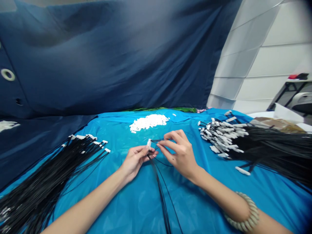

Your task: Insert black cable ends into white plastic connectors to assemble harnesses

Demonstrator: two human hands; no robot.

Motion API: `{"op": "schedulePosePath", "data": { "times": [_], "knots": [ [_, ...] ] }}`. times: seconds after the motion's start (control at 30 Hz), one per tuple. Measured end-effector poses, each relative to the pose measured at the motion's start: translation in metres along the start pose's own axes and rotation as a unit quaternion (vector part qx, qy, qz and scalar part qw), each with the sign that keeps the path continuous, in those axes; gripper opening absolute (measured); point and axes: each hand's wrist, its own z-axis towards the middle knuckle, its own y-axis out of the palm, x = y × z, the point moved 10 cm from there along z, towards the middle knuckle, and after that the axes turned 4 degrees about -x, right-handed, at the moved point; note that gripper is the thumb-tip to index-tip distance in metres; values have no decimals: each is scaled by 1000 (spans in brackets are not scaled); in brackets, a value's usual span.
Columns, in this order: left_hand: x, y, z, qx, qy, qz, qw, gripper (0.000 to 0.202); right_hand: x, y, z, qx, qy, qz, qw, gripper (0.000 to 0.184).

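My left hand (133, 161) pinches a small white connector (149, 143) on the end of thin black wires (161, 191) that trail toward me over the blue sheet. My right hand (179, 152), fingers curled, pinches the loose black wire ends just right of the connector. The two hands almost touch at the table's middle. A beaded bracelet (245, 214) sits on my right wrist.
A big bundle of black wires with white connectors (48, 182) lies at the left. Another such bundle (243, 143) lies at the right. A heap of loose white connectors (148, 122) sits behind my hands. A dark blue cloth (109, 55) hangs behind the blue-covered table (136, 201).
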Motion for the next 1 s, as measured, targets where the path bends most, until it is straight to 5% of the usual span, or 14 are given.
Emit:
{"op": "schedulePosePath", "data": {
  "times": [0.27, 0.4, 0.63, 0.8, 1.0],
  "knots": [
    [-6, 7, -2, -32, -24, 29, 999, 15, -3, 22, 3, -137, 0, 165, 977, 10],
    [-9, 8, -2, -38, -30, 29, 998, 15, -1, 24, 2, -140, 9, 190, 972, 13],
    [1, -8, 3, 21, -2, -28, 999, 13, 4, 16, 4, -90, -16, 78, 993, 18],
    [10, -16, 5, 49, 21, -52, 997, 11, -3, 16, 5, -154, -64, -7, 986, 40],
    [10, -12, 2, 49, 19, -55, 997, 9, -2, 20, 1, -209, -65, 7, 976, 19]
  ]
}}
